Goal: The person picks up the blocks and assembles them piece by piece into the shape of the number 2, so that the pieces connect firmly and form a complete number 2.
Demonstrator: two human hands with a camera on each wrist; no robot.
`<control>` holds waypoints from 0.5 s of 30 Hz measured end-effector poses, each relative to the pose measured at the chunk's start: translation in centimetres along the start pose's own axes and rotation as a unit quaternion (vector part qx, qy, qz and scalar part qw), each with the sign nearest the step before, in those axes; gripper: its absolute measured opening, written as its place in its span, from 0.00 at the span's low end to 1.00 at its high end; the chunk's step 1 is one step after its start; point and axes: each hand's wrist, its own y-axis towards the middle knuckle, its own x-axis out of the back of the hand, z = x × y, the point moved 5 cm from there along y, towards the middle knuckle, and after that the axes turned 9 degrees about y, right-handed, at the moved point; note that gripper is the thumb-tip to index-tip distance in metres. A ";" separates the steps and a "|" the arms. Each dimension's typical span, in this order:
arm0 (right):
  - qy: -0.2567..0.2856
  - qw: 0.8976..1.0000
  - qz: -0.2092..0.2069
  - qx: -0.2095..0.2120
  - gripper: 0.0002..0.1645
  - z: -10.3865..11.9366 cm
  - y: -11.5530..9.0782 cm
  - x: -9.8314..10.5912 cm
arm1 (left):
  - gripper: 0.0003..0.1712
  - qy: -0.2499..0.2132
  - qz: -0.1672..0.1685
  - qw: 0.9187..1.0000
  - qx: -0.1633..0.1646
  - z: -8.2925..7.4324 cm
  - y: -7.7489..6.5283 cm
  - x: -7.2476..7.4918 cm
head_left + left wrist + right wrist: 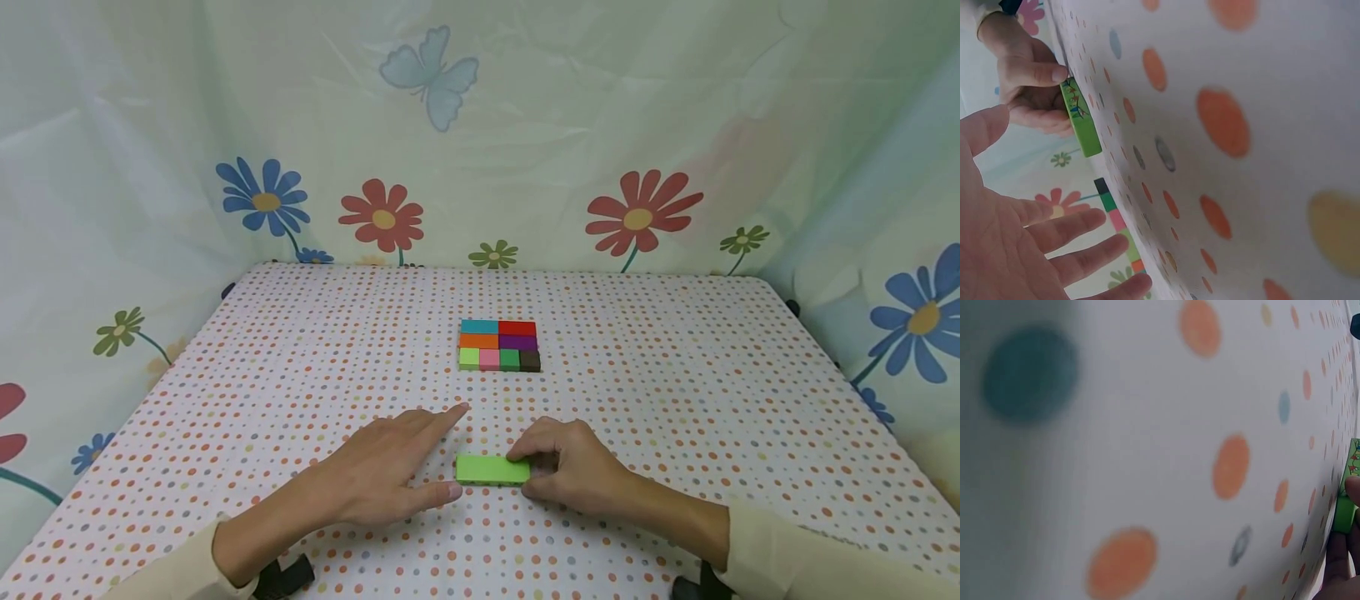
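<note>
A light green rectangular block [492,470] lies lengthwise on the dotted tablecloth, near the front. My right hand [573,468] grips its right end between thumb and fingers. In the left wrist view, a small printed picture shows on the side of the green block [1082,119]. To the left of the block is my left hand [386,471], fingers extended and holding nothing; its thumb tip is close to the block's left end. In the right wrist view only part of the right hand [1341,565] appears, at the edge.
Farther back in the middle stands a tight group of coloured blocks [498,342]: blue, red, orange, purple, light green, pink, green and black. The tablecloth [675,375] is white with dots. A flower-printed curtain [525,133] closes off the back and sides.
</note>
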 end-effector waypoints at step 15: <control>0.012 1.000 -0.010 0.018 0.19 -0.2 -0.3 -0.2 | 0.54 -0.022 0.026 0.999 0.009 0.1 -0.3 0.0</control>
